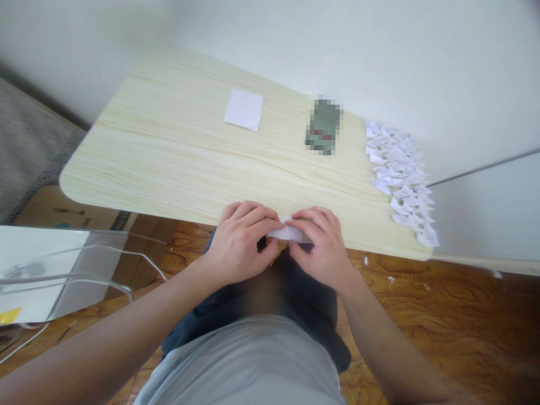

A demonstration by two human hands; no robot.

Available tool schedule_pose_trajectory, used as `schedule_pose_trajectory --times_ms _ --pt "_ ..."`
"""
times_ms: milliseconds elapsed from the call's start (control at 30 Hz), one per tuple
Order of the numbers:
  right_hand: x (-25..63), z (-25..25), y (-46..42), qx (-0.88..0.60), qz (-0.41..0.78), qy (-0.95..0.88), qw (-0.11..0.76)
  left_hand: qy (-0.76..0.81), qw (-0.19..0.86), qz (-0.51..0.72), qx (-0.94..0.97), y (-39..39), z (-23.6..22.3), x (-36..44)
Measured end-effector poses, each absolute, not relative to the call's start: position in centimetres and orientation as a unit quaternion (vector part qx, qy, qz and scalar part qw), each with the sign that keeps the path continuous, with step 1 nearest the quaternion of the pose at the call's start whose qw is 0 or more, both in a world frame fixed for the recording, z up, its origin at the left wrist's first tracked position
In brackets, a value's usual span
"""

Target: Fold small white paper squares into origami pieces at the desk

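Note:
Between my two hands, at the table's near edge, is a small folded piece of white paper (pixel 286 231). My left hand (pixel 242 239) pinches its left end with thumb and fingers. On the right end, my right hand (pixel 318 244) has a similar pinch. The fingertips cover parts of the paper, so its exact folded shape is hard to make out. Farther back on the table lies a flat square sheet of white paper (pixel 244 109). Along the table's right side sit several rows of small folded white paper boats (pixel 399 174), packed close together.
The light wood-grain table (pixel 169 146) stands against a white wall. A blurred-out green packet (pixel 324 126) lies near its back edge. At the lower left are a cardboard box (pixel 139 247) and a white box (pixel 37 264) with white cables (pixel 105 247) across it.

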State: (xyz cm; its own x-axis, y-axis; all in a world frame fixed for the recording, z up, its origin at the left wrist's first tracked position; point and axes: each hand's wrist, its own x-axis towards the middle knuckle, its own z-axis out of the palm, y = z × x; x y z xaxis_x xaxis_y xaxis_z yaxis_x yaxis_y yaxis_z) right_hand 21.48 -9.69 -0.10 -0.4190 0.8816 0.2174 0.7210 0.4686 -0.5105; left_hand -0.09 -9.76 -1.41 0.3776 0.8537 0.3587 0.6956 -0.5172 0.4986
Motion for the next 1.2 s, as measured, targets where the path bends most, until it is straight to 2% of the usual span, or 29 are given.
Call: schedule_pose_trajectory --times_ms 333,667,1200 --pt "21.5 0.0 -9.7 -0.483 0.169 -0.827 0.234 0.472 0.13 0.299 0.819 -9.6 -1.6 -0.1" --pt "21.4 -1.0 -9.8 -0.506 0.155 -0.792 0.303 0.472 0.111 0.317 0.815 -9.5 -2.2 -0.1" --pt "20.2 -1.4 -10.3 -0.567 0.118 -0.762 0.29 0.527 0.109 0.312 0.783 -9.4 -1.7 0.9"
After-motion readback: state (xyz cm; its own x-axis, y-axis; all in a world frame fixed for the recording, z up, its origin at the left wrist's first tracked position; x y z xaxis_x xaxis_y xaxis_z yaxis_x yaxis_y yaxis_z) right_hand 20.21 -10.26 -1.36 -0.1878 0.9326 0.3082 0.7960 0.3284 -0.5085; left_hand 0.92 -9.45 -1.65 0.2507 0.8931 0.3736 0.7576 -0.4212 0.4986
